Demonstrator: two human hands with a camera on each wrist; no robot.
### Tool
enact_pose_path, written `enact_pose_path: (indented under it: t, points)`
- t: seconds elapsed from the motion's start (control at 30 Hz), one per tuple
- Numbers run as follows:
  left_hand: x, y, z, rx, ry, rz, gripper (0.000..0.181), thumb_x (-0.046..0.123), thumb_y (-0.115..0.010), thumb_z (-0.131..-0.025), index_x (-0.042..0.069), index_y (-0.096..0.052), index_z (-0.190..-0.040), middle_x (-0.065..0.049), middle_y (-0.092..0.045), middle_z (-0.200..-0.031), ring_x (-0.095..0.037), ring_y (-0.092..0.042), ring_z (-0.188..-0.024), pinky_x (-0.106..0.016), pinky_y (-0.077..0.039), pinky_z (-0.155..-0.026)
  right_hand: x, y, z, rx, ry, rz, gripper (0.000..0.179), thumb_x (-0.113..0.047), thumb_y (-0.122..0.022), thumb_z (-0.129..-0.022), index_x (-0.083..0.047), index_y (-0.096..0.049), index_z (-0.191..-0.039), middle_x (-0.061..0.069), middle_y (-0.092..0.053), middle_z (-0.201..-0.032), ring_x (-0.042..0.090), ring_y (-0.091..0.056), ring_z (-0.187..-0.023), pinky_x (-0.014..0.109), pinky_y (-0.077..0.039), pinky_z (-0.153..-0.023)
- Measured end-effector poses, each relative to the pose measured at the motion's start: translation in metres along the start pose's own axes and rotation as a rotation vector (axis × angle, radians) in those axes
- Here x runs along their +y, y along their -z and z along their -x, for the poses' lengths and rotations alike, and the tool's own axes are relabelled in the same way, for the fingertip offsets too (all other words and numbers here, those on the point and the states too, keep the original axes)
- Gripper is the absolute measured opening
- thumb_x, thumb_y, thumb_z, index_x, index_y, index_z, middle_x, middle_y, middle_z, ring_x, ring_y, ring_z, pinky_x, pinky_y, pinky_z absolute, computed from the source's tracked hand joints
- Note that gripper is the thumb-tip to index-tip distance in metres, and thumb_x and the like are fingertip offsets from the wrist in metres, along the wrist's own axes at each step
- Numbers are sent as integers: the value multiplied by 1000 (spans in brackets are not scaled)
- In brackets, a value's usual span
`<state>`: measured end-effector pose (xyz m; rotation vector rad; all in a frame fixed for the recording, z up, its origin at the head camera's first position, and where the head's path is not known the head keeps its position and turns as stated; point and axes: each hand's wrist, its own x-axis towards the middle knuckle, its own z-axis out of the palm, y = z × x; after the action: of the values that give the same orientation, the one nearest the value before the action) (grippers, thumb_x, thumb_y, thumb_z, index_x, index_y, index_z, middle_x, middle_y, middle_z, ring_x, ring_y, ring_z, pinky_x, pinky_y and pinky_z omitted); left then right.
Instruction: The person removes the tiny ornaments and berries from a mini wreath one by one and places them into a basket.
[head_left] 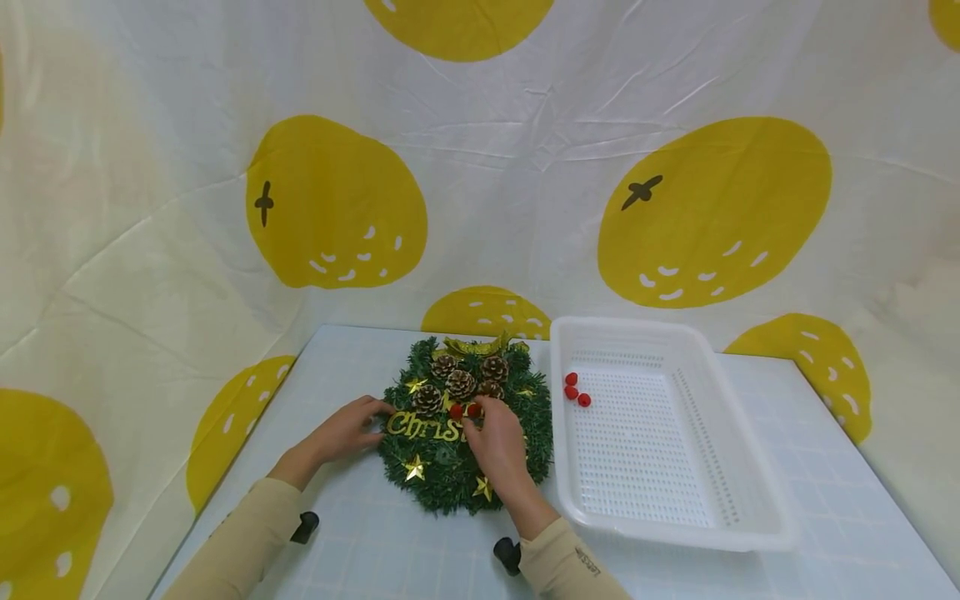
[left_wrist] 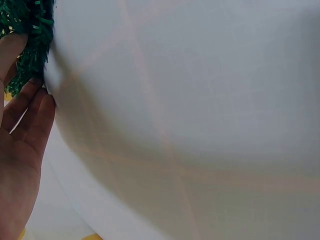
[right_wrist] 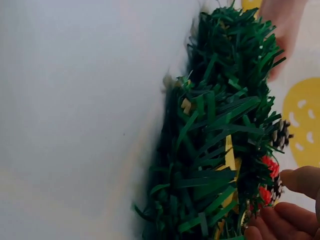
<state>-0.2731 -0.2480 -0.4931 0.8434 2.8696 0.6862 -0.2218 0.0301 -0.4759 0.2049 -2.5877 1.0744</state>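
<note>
A round green Christmas wreath lies on the table, decorated with pine cones, gold stars and gold lettering. My left hand holds its left edge, thumb and fingers around the green tinsel. Over the wreath's middle, my right hand pinches a small red ornament between thumb and fingertips, right by the lettering. A second red ornament sits just left of it. In the right wrist view, both red pieces show beside the thumb, low among the tinsel.
A white plastic basket stands right of the wreath, with several red ornaments along its left side. A gold ribbon bow tops the wreath. Behind the light checked table hangs a white curtain printed with yellow fruit.
</note>
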Motion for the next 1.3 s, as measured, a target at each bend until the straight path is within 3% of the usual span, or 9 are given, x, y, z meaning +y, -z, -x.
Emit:
enact_pose_path:
  t: [0.43,0.97,1.3]
  points:
    - [0,0,0,-1,1,-12,36,9,-71,-87,6,-62,-122,-10,-59,-113,-27,-59,-99,-45,-51,-84,4,-5,-3,-8,-20,32,31,-12,-75,-85,-1,-69,-114,14,-68,-106,27,-66,-88,41,-56,-72]
    - [1,-1,1,-3,-1,-4,36,8,-71,-87,7,-61,-122,-12,-58,-114,-28,-59,-100,-45,-52,-84,9,-11,-4,63,103,176,22,-7,-77,-82,-3,-72,-103,10,-63,-99,23,-65,-84,34,-56,-70]
    - [-1,-2,0,4,0,-7,36,8,-71,-87,7,-61,-122,-11,-58,-114,-27,-59,-100,-44,-52,-83,9,-12,-7,69,102,177,15,-8,-75,-85,-6,-72,-100,9,-62,-97,21,-64,-80,33,-55,-65]
